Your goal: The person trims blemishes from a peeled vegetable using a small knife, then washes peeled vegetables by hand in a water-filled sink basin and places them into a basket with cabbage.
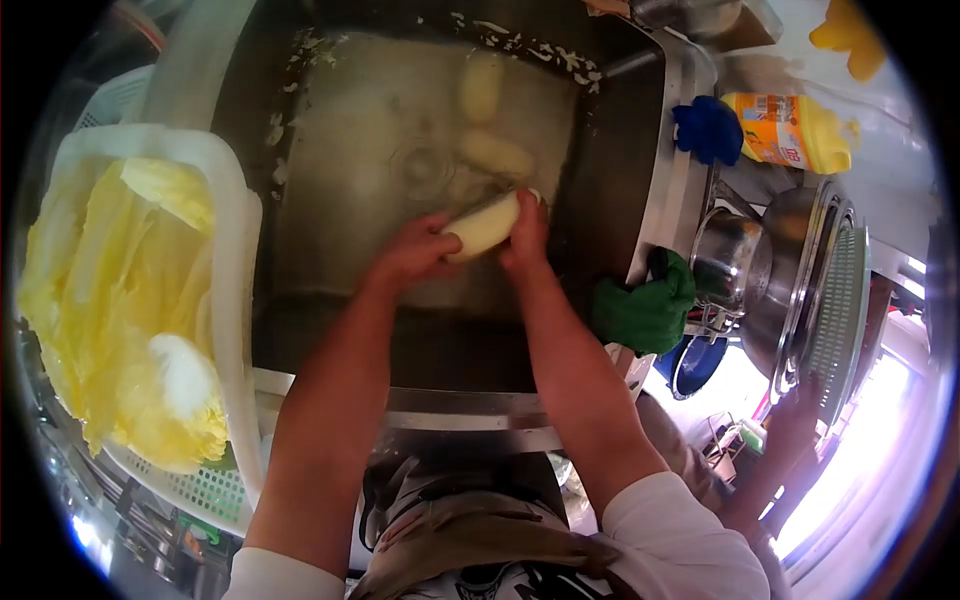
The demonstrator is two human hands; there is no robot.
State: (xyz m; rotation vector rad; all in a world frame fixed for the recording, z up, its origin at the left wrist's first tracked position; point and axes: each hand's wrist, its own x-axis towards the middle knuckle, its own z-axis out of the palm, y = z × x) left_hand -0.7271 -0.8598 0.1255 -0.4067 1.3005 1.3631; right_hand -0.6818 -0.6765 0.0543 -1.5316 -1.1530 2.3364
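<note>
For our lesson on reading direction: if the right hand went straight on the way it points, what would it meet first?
Beyond the held vegetable, the right hand would probably meet the nearer pale piece in the water; depth is unclear.

Metal sink, murky water, pale vegetables, white scraps

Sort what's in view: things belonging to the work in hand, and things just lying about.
In the work, it seems:
pale piece, held by left hand and right hand
nearer loose piece
farther loose piece
sink

Lying about, apparently:
yellow leaves in white basket
green bundle
blue bundle
yellow bottle
steel pot
</note>
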